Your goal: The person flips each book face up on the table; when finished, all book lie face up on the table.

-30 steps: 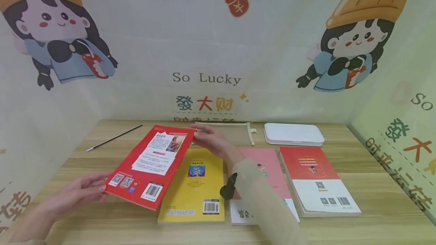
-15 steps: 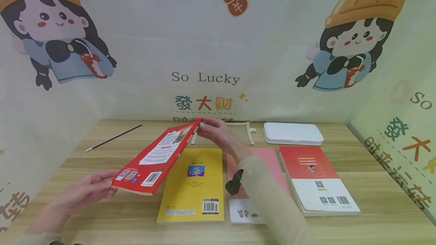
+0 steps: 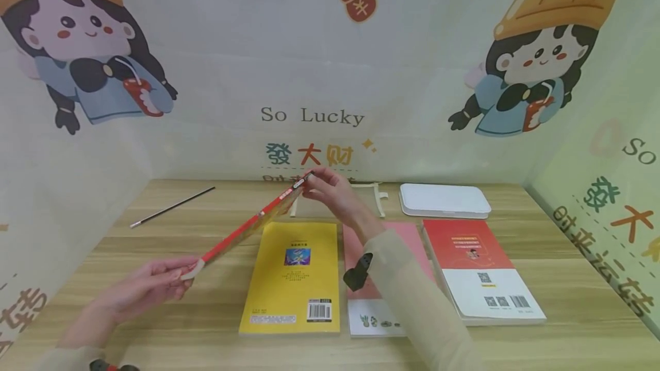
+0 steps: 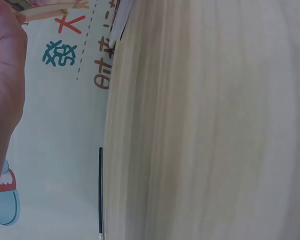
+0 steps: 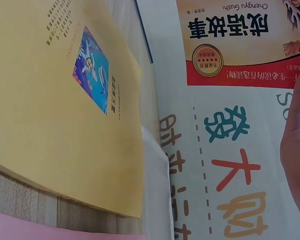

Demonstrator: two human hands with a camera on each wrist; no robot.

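A red book (image 3: 246, 227) is held edge-up above the table, its narrow spine facing me and its length slanting from lower left to upper right. Thumb and fingers of my left hand (image 3: 146, 286) pinch its lower end; in the left wrist view that hand (image 4: 7, 70) shows at the upper left. My right hand (image 3: 337, 199) grips the upper end. The right wrist view shows the red book's cream and red front cover (image 5: 225, 50), with the right hand (image 5: 297, 140) at its edge. Below and right of it lies a yellow book (image 3: 294, 279).
A pink and white book (image 3: 373, 308), partly behind the right sleeve, and a red and white book (image 3: 487, 285) lie right of the yellow one. Behind are a mesh pouch (image 3: 368, 193) and a white case (image 3: 444, 200). A thin black stick (image 3: 172, 206) lies back left.
The red book has turned from showing its back cover to standing on edge, spine toward me. My left hand has moved right and slightly up with it; the right hand has risen slightly.
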